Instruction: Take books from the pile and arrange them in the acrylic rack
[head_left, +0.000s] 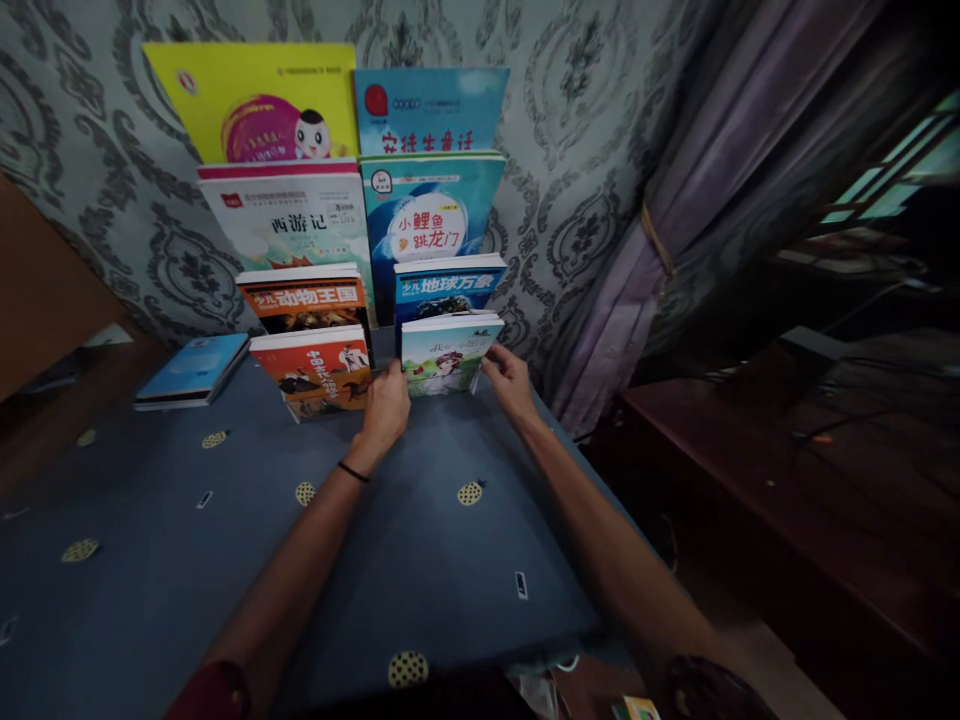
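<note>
In the middle of the frame, the right hand is bent mostly closed, thumb and forefinger brought together on the right edge of a pale green book. Left of it, the left hand is curled, its fingers at the same book's left edge; I cannot tell how firmly it grips, since part of it is turned from view. A thin black band circles the left wrist. The pale green book stands at the centre of the frame, leaning slightly back, directly in front of a blue book. Just left of the left hand stands a red-orange book, before a brown-orange book. Behind these two columns rise larger volumes: a white book and a yellow book at upper left, two more blue ones at upper centre. A flat stack of books lies at centre left on the dark blue, pineapple-printed surface. Patterned wallpaper fills the top, beside a purple curtain.
</note>
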